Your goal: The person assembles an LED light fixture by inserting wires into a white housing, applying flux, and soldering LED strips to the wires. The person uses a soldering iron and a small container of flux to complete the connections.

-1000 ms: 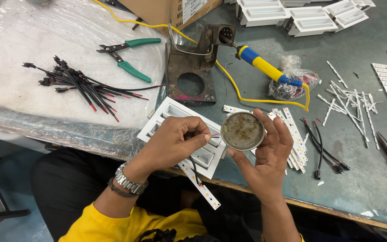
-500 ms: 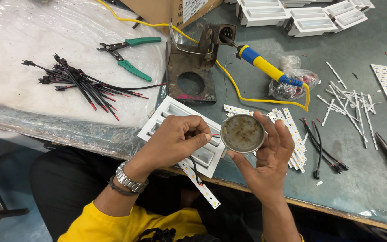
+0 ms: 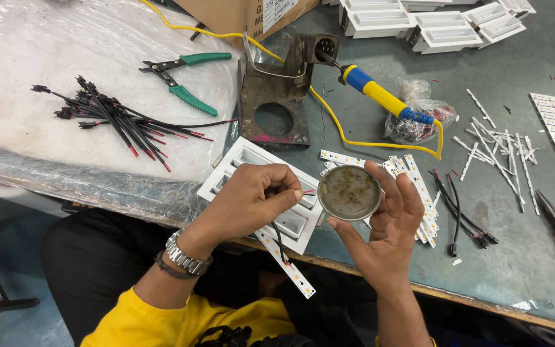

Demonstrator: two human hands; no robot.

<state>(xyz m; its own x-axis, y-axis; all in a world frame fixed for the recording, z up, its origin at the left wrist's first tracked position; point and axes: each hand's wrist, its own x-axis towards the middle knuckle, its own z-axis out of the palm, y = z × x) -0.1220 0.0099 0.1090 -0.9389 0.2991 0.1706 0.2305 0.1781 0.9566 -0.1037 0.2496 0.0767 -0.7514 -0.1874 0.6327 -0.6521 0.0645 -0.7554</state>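
Holding a round, shallow metal tin (image 3: 350, 193) of grimy brownish paste cupped in the right hand (image 3: 387, 222), I have the left hand (image 3: 255, 199) pinched shut on a thin wire end (image 3: 308, 191) just at the tin's rim. I judge the step to be dipping the wire tip; the next move calls for a small, steady push into the paste. Beneath the hands lie a white plastic frame (image 3: 245, 160) and a narrow light strip (image 3: 287, 265), the blue-and-yellow soldering iron (image 3: 380, 96) parked in its rusty stand (image 3: 274, 106).
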